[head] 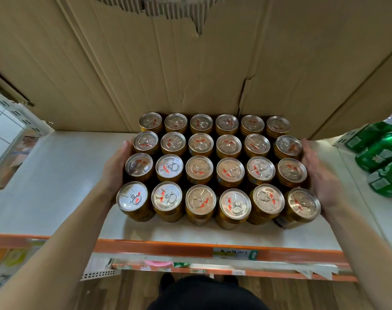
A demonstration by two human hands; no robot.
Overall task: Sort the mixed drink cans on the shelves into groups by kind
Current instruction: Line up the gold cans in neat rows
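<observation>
While gold cans (215, 168) stand packed on a white shelf (56, 175), left hand (115, 168) flat against their left side, right hand (318, 173) flat against their right

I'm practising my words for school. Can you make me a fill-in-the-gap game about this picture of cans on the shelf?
The gold cans stand in four rows of ____ each.
The left hand and right hand press against the two outer ____ of that block.
The other cans, far right, are coloured ____.
The brown sheet behind is made of ____.
Missing words: six, sides, green, cardboard.
</observation>
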